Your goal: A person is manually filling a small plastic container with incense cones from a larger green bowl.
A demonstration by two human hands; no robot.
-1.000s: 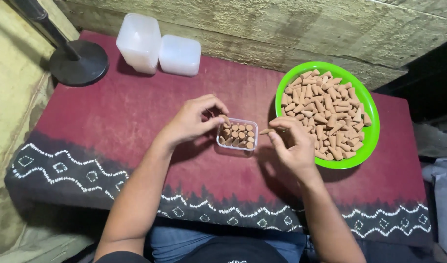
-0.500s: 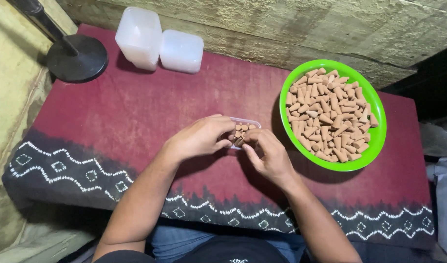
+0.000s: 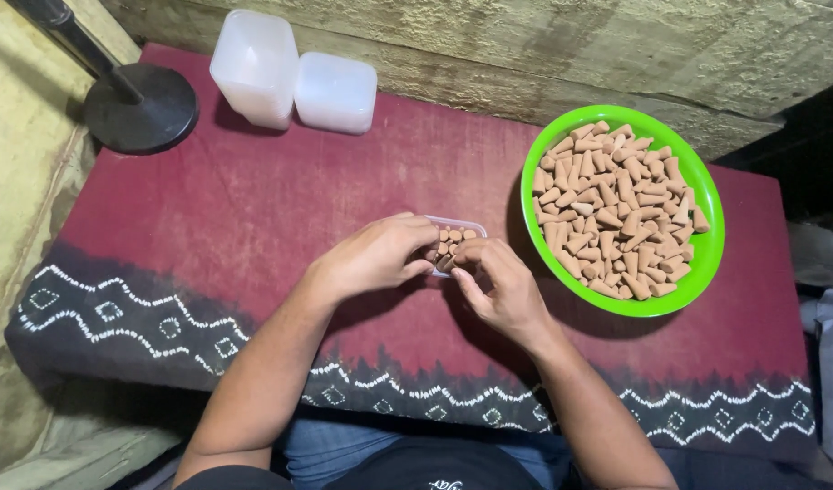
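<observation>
one head-worn camera looks steeply down, close over the cloth-covered table [image 3: 253, 209].

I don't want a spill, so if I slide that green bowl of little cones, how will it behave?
The green bowl looks like thin plastic on cloth, so it would probably drag rather than glide. The brown cones are heaped loose near its rim, so a jerk could likely roll some out.

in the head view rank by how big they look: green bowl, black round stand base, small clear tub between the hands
1. green bowl
2. black round stand base
3. small clear tub, partly hidden by the left hand and right hand, yet plainly smallest
</observation>
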